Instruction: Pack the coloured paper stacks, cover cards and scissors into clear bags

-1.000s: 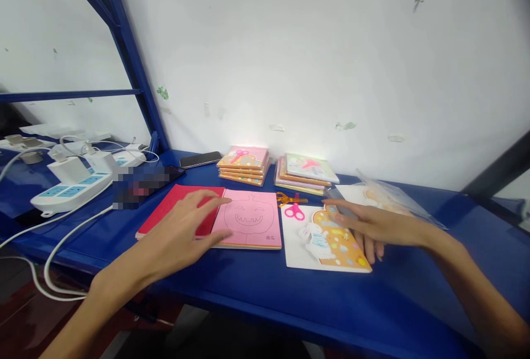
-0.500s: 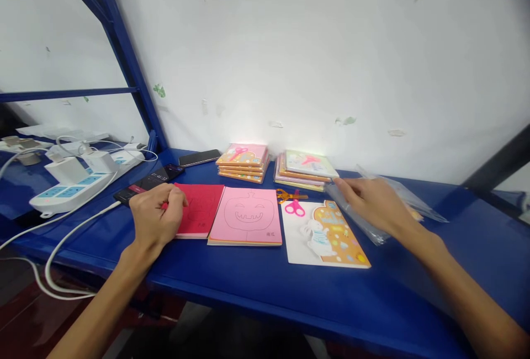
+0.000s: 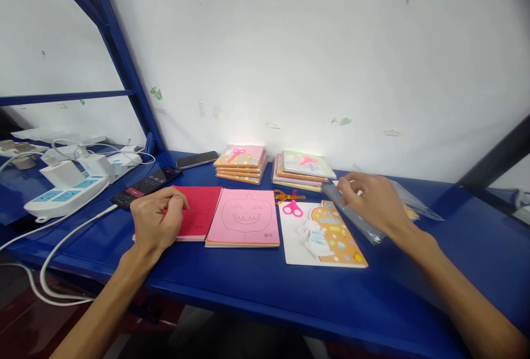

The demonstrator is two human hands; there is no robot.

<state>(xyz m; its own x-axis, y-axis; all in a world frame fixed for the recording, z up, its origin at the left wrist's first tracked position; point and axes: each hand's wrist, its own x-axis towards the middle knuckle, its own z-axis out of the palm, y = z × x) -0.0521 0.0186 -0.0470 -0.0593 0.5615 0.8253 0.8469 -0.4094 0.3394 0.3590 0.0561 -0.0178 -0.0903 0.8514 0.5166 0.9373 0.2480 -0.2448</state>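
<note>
My left hand [image 3: 159, 218] is curled into a fist over the left part of a red sheet [image 3: 201, 212]; whatever its fingers may hold is hidden. Right of it lies a pink pad [image 3: 244, 218] with a pumpkin outline. Beside that is a white and orange card [image 3: 331, 237] with a rabbit picture. Pink scissors [image 3: 293, 209] rest at the card's top left, next to orange scissors [image 3: 284, 197]. My right hand [image 3: 366, 196] is above a clear plastic bag [image 3: 360, 223], fingers bent; I cannot make out whether they grip it.
Two stacks of wrapped packs, left [image 3: 241, 164] and right [image 3: 304, 168], stand near the wall. A phone [image 3: 199, 159], another phone [image 3: 147, 185], a power strip [image 3: 68, 196] and white cables are at the left. More clear plastic [image 3: 416, 201] lies at the right.
My right hand's fingers have drawn back from the edge of the right stack and curled more. My left hand stays in place. The whole view has shifted slightly.
</note>
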